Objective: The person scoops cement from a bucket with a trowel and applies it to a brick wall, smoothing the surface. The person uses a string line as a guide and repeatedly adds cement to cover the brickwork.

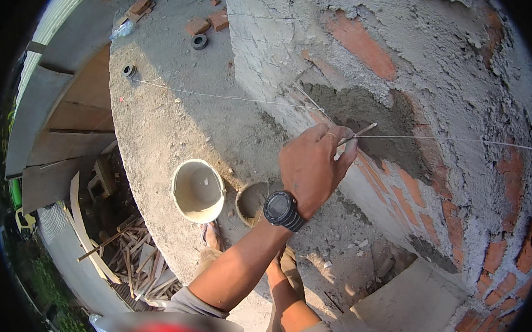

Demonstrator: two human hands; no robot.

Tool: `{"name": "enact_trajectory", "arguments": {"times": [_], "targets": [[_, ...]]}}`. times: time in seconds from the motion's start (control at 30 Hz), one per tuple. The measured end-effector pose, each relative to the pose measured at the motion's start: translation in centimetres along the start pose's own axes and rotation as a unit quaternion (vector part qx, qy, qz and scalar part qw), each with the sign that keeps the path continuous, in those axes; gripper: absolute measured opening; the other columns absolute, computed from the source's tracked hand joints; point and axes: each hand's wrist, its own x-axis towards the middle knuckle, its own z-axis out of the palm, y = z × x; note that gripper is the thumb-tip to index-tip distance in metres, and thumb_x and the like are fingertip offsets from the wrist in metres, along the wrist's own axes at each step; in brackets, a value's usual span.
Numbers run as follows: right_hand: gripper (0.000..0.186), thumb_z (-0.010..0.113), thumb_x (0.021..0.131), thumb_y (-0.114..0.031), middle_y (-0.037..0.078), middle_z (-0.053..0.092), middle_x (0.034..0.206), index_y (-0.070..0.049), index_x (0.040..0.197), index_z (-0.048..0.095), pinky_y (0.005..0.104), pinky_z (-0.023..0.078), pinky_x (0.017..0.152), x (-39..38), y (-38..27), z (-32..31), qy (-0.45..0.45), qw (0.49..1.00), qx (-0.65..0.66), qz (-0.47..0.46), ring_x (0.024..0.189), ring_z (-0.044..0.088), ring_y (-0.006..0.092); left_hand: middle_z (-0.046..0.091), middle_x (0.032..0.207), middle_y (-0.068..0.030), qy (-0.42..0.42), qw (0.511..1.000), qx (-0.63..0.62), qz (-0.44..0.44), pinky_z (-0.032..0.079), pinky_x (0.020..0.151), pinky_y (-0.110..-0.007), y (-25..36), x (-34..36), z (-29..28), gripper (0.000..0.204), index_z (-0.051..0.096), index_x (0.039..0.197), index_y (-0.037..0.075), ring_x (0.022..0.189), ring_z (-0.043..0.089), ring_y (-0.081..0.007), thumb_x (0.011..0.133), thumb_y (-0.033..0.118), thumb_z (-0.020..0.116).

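My left hand (314,162), with a dark watch on its wrist, is closed in a pinch beside the brick wall (362,45). Between its fingertips is a thin stick (366,130), its end poking out to the right. A taut white string (448,139) meets the stick at the fingers and runs right across the wall. Behind the fingers lies a patch of wet grey mortar (371,111). Another string (221,96) stretches left from near the hand. My right forearm (292,305) passes beneath the left one, which hides the right hand.
A pale bucket (179,188) and a second round container (240,208) stand on the ground by my feet. Dark rings (199,41) and loose bricks (218,20) lie farther off. Wood scraps (149,262) are piled at left; a pale board (409,303) leans low at right.
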Motion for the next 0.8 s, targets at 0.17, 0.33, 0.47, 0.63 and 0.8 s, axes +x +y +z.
{"name": "enact_trajectory", "arguments": {"times": [0.17,0.33,0.47,0.63,0.8], "targets": [[0.046,0.073,0.085,-0.023,0.026,0.057,0.123,0.003,0.121,0.058,0.0518,0.044,0.103,-1.4,-6.5,-9.0,-0.009,0.992,-0.117,-0.037,0.119,0.055,0.0451,0.06,0.073,0.0029,0.149,0.981,-0.09,-0.09,0.042,0.055,-0.023,-0.5,-0.3,-3.4,0.018,0.08,0.101,0.012,0.061,0.051,-0.005,0.084,0.016,0.087],[0.033,0.074,0.083,-0.021,0.022,0.063,0.106,0.004,0.1,0.06,0.0497,0.049,0.089,-0.2,-9.2,-15.9,-0.051,0.975,-0.203,-0.08,0.1,0.062,0.0424,0.071,0.082,-0.0016,0.128,0.988,0.062,-0.053,0.049,0.06,-0.03,-7.2,6.4,-5.9,0.022,0.082,0.103,0.014,0.067,0.059,-0.0112,0.089,0.03,0.083],[0.038,0.073,0.086,-0.024,0.027,0.058,0.103,0.007,0.1,0.056,0.0546,0.046,0.091,0.7,-8.6,-18.8,-0.06,0.972,-0.209,-0.091,0.099,0.058,0.0477,0.075,0.088,-0.0029,0.022,0.995,0.08,0.057,0.052,0.062,-0.031,-9.6,9.2,-4.5,0.02,0.083,0.105,0.016,0.067,0.063,-0.013,0.091,0.029,0.081],[0.039,0.066,0.094,-0.029,0.029,0.058,0.102,0.007,0.1,0.055,0.0553,0.045,0.091,2.1,-8.4,-20.0,-0.087,0.957,-0.258,-0.1,0.1,0.057,0.0489,0.079,0.099,-0.0034,-0.005,0.995,0.058,0.084,0.054,0.067,-0.032,-10.1,7.9,-5.4,0.019,0.082,0.109,0.017,0.076,0.069,-0.0146,0.094,0.029,0.077],[0.039,0.059,0.101,-0.035,0.028,0.063,0.103,0.003,0.11,0.058,0.0546,0.045,0.09,2.0,-10.0,-21.8,-0.156,0.931,-0.313,-0.106,0.102,0.059,0.0494,0.078,0.099,0.0002,0.047,0.996,0.044,0.061,0.054,0.071,-0.03,-11.7,4.2,-7.9,0.021,0.08,0.115,0.018,0.082,0.067,-0.011,0.097,0.026,0.075]]}}
